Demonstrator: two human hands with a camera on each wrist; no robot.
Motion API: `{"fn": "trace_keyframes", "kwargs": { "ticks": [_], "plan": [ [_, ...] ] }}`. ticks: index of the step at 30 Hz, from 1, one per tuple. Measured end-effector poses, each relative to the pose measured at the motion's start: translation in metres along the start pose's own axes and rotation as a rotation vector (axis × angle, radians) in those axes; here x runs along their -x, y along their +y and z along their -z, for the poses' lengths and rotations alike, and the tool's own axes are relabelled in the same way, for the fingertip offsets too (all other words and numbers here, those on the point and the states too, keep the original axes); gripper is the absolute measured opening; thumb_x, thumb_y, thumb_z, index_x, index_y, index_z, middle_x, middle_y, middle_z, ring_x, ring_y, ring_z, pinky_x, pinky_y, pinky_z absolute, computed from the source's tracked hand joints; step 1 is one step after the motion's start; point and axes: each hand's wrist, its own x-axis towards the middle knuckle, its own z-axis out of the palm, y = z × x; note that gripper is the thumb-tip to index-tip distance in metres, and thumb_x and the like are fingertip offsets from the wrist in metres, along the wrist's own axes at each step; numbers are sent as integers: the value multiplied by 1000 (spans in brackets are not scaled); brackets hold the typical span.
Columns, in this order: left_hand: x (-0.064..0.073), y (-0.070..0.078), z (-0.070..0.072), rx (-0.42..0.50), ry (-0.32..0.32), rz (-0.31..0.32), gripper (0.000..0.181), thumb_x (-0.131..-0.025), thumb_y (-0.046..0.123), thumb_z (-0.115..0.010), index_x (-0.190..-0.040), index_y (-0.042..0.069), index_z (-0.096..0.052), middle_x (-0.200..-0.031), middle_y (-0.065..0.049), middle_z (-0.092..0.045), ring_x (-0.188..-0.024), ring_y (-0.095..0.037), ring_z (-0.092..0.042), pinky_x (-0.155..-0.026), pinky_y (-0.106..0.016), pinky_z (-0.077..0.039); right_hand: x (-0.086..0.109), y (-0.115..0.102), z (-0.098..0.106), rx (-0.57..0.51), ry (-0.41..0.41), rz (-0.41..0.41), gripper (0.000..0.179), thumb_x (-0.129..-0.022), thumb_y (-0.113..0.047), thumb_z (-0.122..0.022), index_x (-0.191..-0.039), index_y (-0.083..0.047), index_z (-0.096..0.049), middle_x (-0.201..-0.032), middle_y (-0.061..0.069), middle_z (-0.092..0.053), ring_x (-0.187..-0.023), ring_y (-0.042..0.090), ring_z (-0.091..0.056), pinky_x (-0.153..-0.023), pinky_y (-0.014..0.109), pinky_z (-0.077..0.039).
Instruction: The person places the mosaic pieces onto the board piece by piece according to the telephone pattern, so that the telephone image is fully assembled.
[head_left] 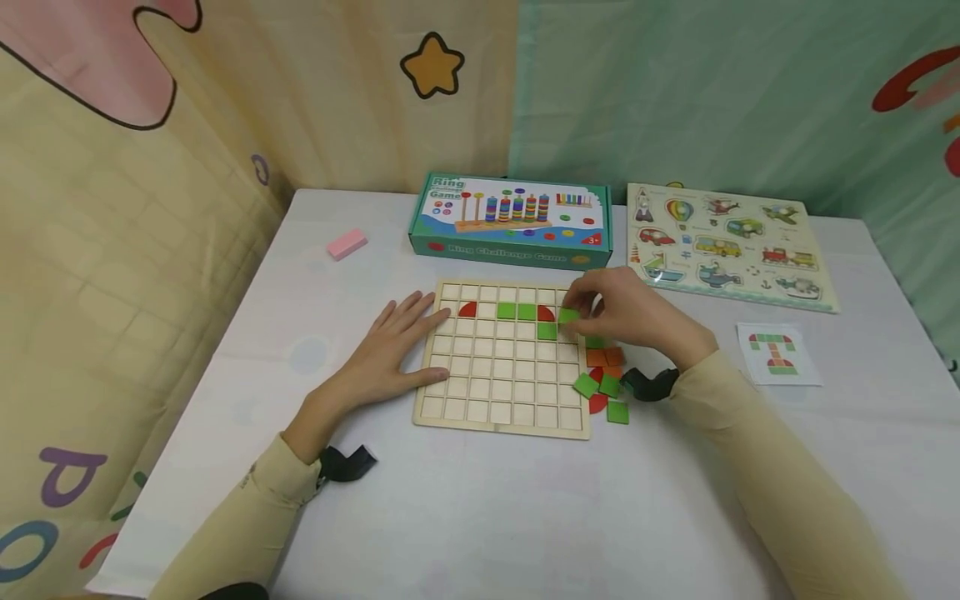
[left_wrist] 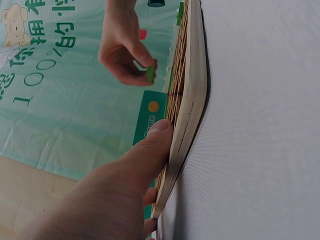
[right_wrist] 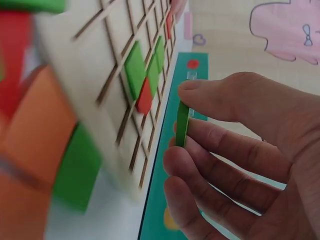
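A wooden grid board [head_left: 492, 367] lies flat on the white table. In its upper rows sit a red quarter-round tile [head_left: 468, 310], a pair of green square tiles [head_left: 517, 312], another red quarter-round [head_left: 546, 313] and a green square below that one. My left hand [head_left: 393, 346] rests on the board's left edge, fingers spread, thumb on the rim. Over the board's upper right corner, my right hand [head_left: 626, 308] pinches a green square tile [right_wrist: 183, 122] between thumb and fingers, held up off the grid in the right wrist view.
Loose green, red and orange tiles [head_left: 606, 358] lie along the board's right edge. A pattern card [head_left: 780, 354] is farther right. Behind stand a ring game box [head_left: 512, 221] and a vehicle puzzle board [head_left: 727, 246]. A pink block [head_left: 347, 244] lies at the back left.
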Motion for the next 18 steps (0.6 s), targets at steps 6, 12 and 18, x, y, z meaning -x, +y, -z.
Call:
{"fn": "trace_keyframes", "kwargs": {
  "ticks": [6, 12, 18],
  "plan": [
    [0, 0, -1, -8, -6, 4, 91, -91, 55, -76, -165, 20, -38, -176, -10, -20, -165, -32, -8, -134, -56, -2, -35, -20, -10, 31, 13, 91, 18, -89, -17, -85, -103, -7, -79, -96, 6, -75, -85, 20, -67, -78, 36, -59],
    [0, -2, -1, -12, -13, 9, 90, -92, 55, -75, -165, 20, -37, -177, -9, -20, -165, -31, -8, -134, -56, -2, -67, -39, -23, 34, 14, 106, 19, -90, -18, -85, -103, -8, -79, -96, 5, -77, -87, 20, -68, -82, 36, -60],
    [0, -2, -1, -12, -15, 5, 90, -92, 56, -75, -166, 21, -36, -177, -9, -20, -165, -31, -7, -134, -56, -2, -87, -50, -34, 52, 8, 90, 22, -89, -21, -85, -106, -9, -79, -98, 4, -76, -91, 19, -67, -86, 35, -59]
  ]
}}
